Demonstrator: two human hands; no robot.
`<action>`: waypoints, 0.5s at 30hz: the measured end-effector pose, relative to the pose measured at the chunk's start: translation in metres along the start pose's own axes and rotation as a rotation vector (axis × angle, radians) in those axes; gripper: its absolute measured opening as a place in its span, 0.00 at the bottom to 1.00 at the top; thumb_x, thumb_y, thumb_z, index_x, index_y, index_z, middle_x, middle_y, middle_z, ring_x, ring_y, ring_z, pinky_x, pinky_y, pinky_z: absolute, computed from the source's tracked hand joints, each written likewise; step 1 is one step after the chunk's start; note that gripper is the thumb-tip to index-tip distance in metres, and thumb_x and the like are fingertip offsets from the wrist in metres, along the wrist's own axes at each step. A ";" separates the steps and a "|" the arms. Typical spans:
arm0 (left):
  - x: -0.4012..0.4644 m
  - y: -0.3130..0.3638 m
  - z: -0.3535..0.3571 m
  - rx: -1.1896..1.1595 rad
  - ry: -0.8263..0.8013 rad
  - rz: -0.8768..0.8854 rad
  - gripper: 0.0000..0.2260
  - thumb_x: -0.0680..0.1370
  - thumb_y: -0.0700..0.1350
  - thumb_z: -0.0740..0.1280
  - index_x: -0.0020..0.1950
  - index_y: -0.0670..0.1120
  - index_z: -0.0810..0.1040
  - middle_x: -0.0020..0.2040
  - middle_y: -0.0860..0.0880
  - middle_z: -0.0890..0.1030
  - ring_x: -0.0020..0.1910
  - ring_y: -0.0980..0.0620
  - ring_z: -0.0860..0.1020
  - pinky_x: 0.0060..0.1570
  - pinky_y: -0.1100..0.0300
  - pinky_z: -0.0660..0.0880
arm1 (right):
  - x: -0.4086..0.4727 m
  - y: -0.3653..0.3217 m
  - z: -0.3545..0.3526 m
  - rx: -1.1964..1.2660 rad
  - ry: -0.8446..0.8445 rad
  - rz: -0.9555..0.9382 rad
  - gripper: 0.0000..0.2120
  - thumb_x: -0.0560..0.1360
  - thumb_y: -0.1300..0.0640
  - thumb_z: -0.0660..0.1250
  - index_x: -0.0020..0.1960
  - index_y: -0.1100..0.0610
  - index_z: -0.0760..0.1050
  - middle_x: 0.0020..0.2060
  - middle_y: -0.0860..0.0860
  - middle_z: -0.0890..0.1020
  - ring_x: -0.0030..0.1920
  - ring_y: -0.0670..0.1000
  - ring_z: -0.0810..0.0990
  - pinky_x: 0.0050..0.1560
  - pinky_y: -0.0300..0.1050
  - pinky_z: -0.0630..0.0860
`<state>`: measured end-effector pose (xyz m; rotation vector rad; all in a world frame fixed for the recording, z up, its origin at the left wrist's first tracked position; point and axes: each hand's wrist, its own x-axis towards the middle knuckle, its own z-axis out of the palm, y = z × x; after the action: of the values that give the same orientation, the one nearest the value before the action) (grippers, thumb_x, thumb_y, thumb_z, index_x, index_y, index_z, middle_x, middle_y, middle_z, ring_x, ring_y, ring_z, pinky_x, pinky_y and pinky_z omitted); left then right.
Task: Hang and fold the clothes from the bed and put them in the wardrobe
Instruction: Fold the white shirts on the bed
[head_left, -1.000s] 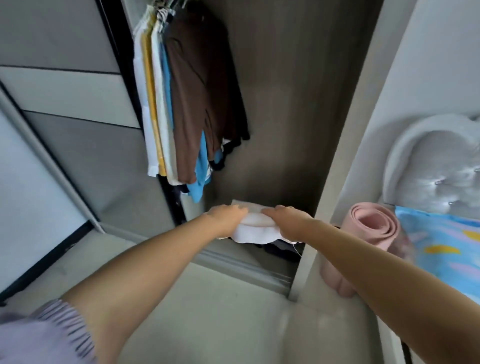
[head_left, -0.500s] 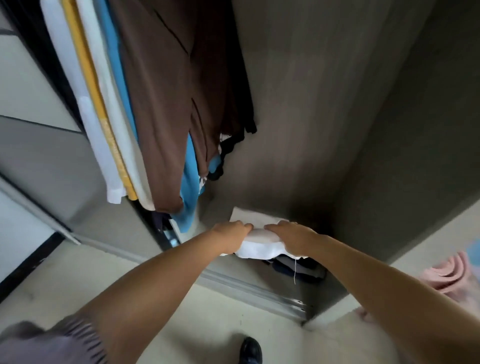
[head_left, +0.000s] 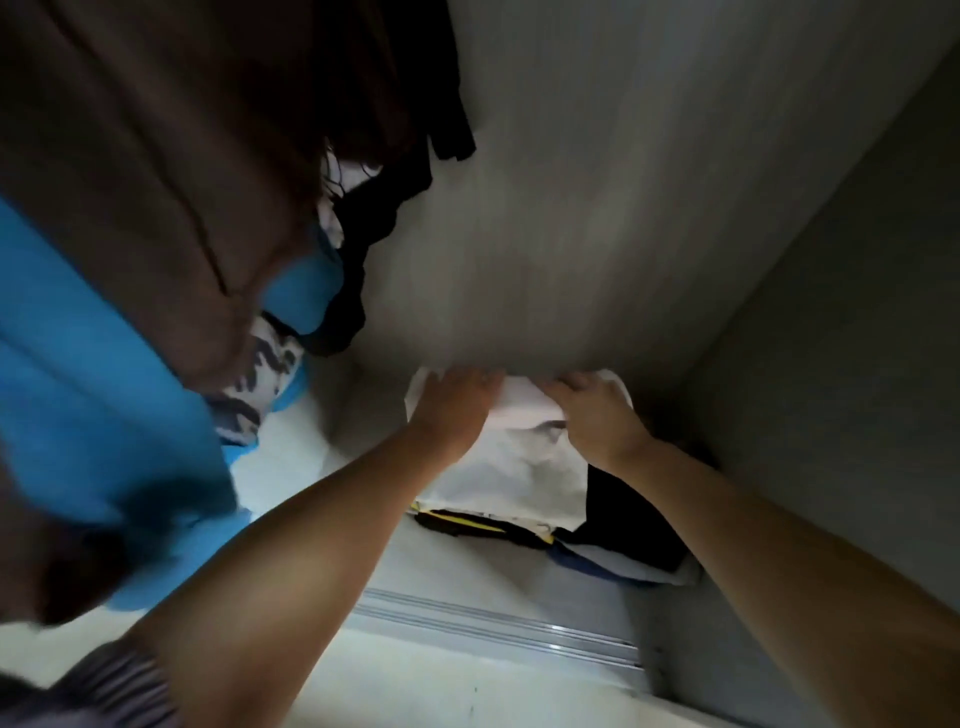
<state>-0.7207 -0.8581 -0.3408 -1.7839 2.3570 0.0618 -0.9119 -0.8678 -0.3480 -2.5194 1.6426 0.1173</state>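
Observation:
A folded white garment lies on top of a stack of folded clothes on the wardrobe floor, against the back panel. My left hand grips its far left corner. At the far right corner, my right hand holds it with curled fingers. Both arms reach down into the wardrobe. The stack shows black, yellow and blue layers under the white piece.
Hanging clothes fill the left: a brown garment, a blue one, black ones and a patterned piece. The wardrobe's side wall stands close on the right. A metal sliding track runs along the front.
I have leaned deeper into the wardrobe. The white garment has gone down from mid-air onto the stack, with both hands still on its far edge.

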 end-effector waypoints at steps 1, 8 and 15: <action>0.011 0.001 0.024 0.020 0.015 0.005 0.25 0.80 0.38 0.52 0.77 0.49 0.55 0.72 0.43 0.64 0.70 0.41 0.64 0.66 0.45 0.64 | 0.003 0.003 0.025 0.017 0.032 0.026 0.32 0.76 0.61 0.61 0.77 0.46 0.57 0.71 0.52 0.66 0.71 0.56 0.64 0.70 0.56 0.62; 0.058 0.005 0.211 0.035 -0.098 0.095 0.32 0.81 0.36 0.54 0.78 0.51 0.41 0.79 0.44 0.44 0.77 0.39 0.45 0.71 0.37 0.48 | 0.022 0.003 0.215 0.109 -0.106 0.102 0.35 0.79 0.59 0.58 0.78 0.44 0.43 0.78 0.53 0.46 0.77 0.56 0.38 0.73 0.61 0.40; 0.042 0.012 0.282 -0.124 -0.314 0.058 0.49 0.74 0.42 0.66 0.72 0.59 0.26 0.71 0.49 0.23 0.71 0.43 0.25 0.68 0.35 0.36 | 0.025 0.008 0.276 0.130 -0.336 0.036 0.32 0.77 0.31 0.40 0.73 0.38 0.27 0.70 0.50 0.23 0.69 0.55 0.21 0.69 0.61 0.28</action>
<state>-0.7087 -0.8542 -0.6259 -1.6170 2.2184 0.4695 -0.9074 -0.8514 -0.6242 -2.2284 1.5080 0.4005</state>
